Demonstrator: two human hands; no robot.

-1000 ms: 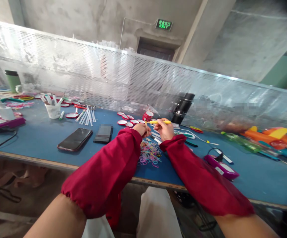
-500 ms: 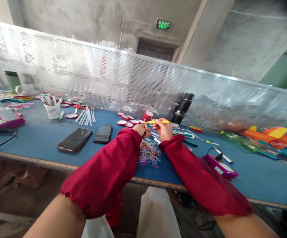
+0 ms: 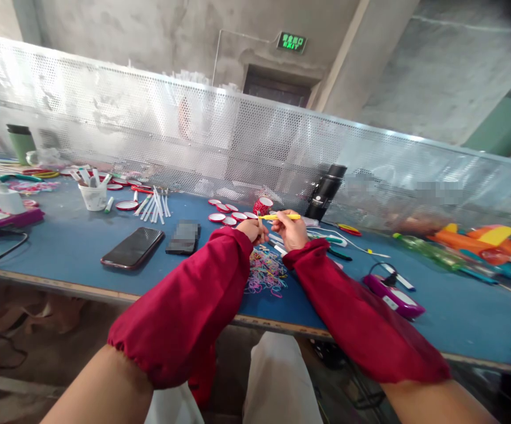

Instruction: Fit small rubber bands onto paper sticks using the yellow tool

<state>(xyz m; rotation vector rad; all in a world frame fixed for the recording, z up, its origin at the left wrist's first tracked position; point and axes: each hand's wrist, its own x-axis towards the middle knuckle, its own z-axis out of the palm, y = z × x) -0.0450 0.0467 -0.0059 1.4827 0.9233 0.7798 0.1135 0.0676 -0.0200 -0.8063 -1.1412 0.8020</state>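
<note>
Both my arms wear dark red sleeve covers and reach out over a blue table (image 3: pixel 61 247). My right hand (image 3: pixel 291 231) is closed on a thin yellow stick (image 3: pixel 282 217) held level, its left end pointing at my left hand. My left hand (image 3: pixel 252 228) is pinched shut on something small I cannot make out, right at the stick's left tip. Under both hands lies a heap of small coloured rubber bands (image 3: pixel 265 272). A red cup (image 3: pixel 263 206) and several red-and-white round caps (image 3: pixel 224 217) lie just beyond my hands.
A black phone (image 3: pixel 132 248) and a dark flat object lie to the left. A white cup of sticks (image 3: pixel 93 194), loose white sticks (image 3: pixel 153 206), purple devices (image 3: pixel 393 295), a black flask (image 3: pixel 325 192) and bright toy parts (image 3: pixel 480 241) stand about. A perforated metal screen (image 3: pixel 193 141) closes the table's far side.
Nothing has visibly changed except a slight shift of the view; both hands stay together at the yellow stick.
</note>
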